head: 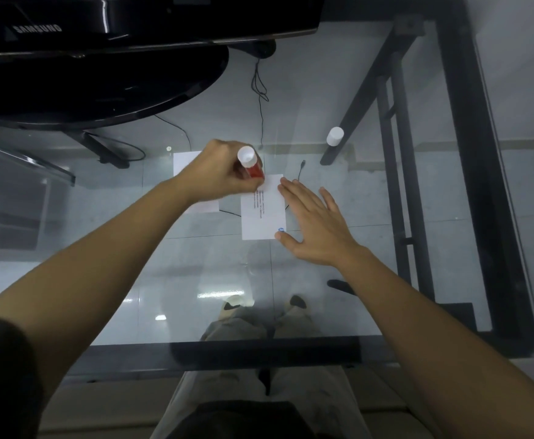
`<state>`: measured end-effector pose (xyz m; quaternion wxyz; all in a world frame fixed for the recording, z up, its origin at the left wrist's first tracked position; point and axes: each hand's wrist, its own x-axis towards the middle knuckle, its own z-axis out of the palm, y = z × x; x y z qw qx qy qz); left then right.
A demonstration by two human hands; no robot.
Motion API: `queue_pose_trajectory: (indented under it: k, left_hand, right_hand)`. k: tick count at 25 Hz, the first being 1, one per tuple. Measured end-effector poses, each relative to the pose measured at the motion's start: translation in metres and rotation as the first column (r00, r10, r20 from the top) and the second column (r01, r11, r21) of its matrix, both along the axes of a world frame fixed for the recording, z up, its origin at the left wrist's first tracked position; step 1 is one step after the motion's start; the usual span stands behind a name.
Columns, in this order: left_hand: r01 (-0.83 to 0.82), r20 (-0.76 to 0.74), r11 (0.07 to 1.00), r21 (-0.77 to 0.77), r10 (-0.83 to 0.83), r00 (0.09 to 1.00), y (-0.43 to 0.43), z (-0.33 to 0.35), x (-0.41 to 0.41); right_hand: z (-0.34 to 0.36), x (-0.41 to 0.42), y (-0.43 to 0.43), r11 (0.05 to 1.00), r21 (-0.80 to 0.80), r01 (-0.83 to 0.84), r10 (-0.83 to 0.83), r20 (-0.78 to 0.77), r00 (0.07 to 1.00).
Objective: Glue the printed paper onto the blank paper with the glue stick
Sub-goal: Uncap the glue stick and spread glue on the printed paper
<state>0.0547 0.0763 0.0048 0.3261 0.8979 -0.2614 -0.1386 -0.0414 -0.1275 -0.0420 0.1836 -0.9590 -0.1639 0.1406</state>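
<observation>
left hand (224, 171) gripping glue stick (251, 164) on printed paper (264, 213), right hand (315, 224) flat, fingers spread, steadying it on bench (196, 264)

Glass table (196, 248), clear top, black frame. On it: printed paper (264, 213) near centre, flat. Blank paper (185, 163) just left of the printed paper, slightly farther back, partly hidden. White cap (335, 136) upright, right of the printed paper & behind it. Black monitor base (101, 87) far back-left.
</observation>
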Motion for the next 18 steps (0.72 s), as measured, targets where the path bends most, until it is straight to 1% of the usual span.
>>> queue_pose_trajectory:
  k: [2, 3, 5, 7, 10, 12, 15, 18]
  left_hand:
    - [-0.041, 0.01, 0.999, -0.019, 0.042, 0.999, -0.001, 0.001, 0.002]
    - [-0.037, 0.004, 0.998, -0.041, 0.037, 0.999, 0.0, 0.002, -0.003]
    - [0.022, -0.005, 0.998, -0.066, -0.023, 1.0, 0.003, 0.002, -0.024]
    - [0.096, -0.021, 0.994, -0.051, -0.098, 0.995, 0.003, 0.0, -0.046]
    - [0.127, -0.052, 0.992, -0.027, -0.128, 0.99, -0.002, -0.001, -0.044]
    - [0.095, -0.027, 0.995, -0.017, -0.095, 0.995, -0.008, 0.001, -0.024]
    - [-0.003, -0.012, 1.0, -0.006, 0.002, 1.0, -0.012, 0.002, -0.001]
    - [-0.004, -0.019, 0.999, -0.037, 0.003, 1.0, -0.007, 0.001, -0.015]
  right_hand:
    - [0.0, 0.0, 0.0, 1.0, 0.004, 0.002, -0.002, -0.002, 1.0]
    - [0.001, 0.0, 0.0, 1.0, 0.005, 0.001, -0.001, -0.002, 1.0]
    - [0.002, 0.0, 0.0, 1.0, 0.003, 0.0, 0.0, 0.0, 1.0]
    - [0.002, 0.0, 0.0, 1.0, -0.003, -0.003, 0.003, -0.007, 1.0]
    - [0.003, 0.0, 0.001, 1.0, -0.008, -0.003, 0.003, -0.01, 1.0]
    - [0.004, 0.0, 0.001, 1.0, -0.004, -0.001, 0.001, -0.003, 1.0]
    - [0.004, 0.001, 0.001, 1.0, -0.005, 0.002, -0.002, -0.013, 1.0]
    - [0.003, 0.0, 0.001, 1.0, -0.006, 0.003, -0.003, -0.009, 1.0]
